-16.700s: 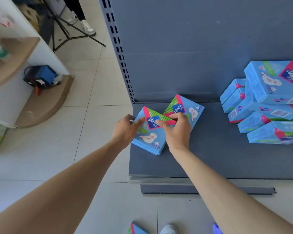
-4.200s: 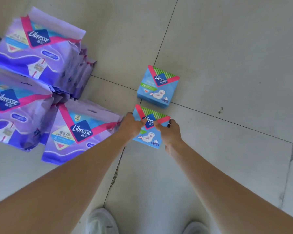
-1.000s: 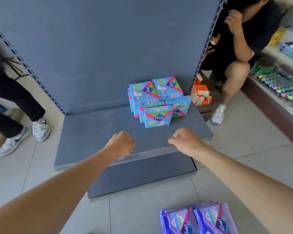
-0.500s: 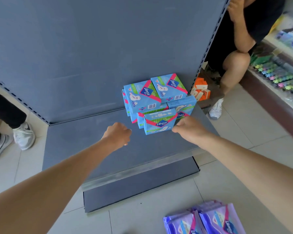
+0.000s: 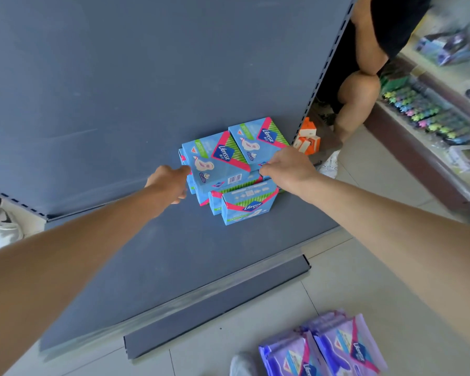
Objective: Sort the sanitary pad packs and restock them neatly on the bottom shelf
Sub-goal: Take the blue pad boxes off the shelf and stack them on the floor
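Observation:
Several blue sanitary pad packs (image 5: pixel 229 169) are stacked at the back right of the grey bottom shelf (image 5: pixel 152 261), against the back panel. One blue pack (image 5: pixel 248 208) stands in front of the stack. My left hand (image 5: pixel 170 183) reaches to the stack's left side, its fingers touching the upper left pack. My right hand (image 5: pixel 289 166) lies on the stack's right side, its fingers curled over the front edge of the upper right pack (image 5: pixel 258 139). Purple pad packs (image 5: pixel 334 348) lie on the floor at the bottom right.
A person crouches (image 5: pixel 360 90) just right of the shelf upright, with orange boxes (image 5: pixel 307 139) by their foot. A display counter (image 5: pixel 432 118) runs along the right. Another person's white shoe (image 5: pixel 0 230) is at the left. My own shoe (image 5: pixel 242 365) is near the purple packs.
Both hands have moved forward from above the shelf's front to the blue stack. The left now touches its left side. The right has closed on the upper right pack's edge.

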Demonstrator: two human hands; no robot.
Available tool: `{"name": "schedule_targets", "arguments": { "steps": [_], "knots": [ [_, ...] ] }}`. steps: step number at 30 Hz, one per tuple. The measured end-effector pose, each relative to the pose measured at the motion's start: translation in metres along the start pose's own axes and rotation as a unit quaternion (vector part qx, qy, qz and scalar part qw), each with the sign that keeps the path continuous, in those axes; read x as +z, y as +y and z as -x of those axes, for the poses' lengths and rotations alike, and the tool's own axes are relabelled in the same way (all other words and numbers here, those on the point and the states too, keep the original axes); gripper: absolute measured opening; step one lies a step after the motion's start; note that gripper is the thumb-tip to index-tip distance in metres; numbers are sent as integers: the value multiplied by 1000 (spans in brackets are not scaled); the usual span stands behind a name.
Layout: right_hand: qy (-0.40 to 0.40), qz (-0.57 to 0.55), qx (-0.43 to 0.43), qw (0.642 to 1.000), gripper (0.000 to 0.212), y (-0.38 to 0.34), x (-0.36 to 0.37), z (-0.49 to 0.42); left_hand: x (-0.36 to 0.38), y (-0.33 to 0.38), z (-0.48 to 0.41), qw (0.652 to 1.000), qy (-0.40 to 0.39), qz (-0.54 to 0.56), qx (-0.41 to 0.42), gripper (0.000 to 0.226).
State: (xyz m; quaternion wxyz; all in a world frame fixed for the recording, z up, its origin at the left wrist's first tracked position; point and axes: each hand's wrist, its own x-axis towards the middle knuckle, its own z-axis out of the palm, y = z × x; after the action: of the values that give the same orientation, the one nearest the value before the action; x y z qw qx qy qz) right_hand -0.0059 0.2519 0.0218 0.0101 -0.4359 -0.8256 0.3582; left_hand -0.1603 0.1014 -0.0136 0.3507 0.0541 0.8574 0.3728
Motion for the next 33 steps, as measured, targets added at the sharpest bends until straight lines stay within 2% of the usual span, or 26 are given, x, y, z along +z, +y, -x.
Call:
{"name": "schedule_targets", "arguments": {
  "steps": [5, 8, 11, 14, 21, 26, 29, 33],
  "knots": [
    [154, 25, -16, 988, 40, 2, -5, -31, 16, 2, -17, 999, -6, 41, -9, 31],
    [205, 36, -15, 978, 24, 8, -5, -47, 23, 2, -22, 998, 0, 60, -6, 38],
    [173, 8, 26, 985, 54, 15, 1, -61, 22, 0, -27, 997, 2, 81, -6, 44],
    [134, -14, 56, 989, 47, 21, 10, -70, 22, 0, -29, 995, 7, 97, -3, 38],
    [164, -75, 104, 978, 68, 17, 17, -74, 25, 4, -32, 990, 11, 136, -27, 19],
    [185, -128, 146, 963, 45, 14, 10, -71, 18, -4, -20, 988, 19, 150, -30, 27],
    [193, -163, 145, 957, 48, 13, 7, -63, 14, -13, -11, 983, 19, 178, -40, 28],
    [149, -256, 169, 940, 47, 5, 9, -52, 7, -20, -3, 981, 31, 188, -33, 23]
  ]
}}
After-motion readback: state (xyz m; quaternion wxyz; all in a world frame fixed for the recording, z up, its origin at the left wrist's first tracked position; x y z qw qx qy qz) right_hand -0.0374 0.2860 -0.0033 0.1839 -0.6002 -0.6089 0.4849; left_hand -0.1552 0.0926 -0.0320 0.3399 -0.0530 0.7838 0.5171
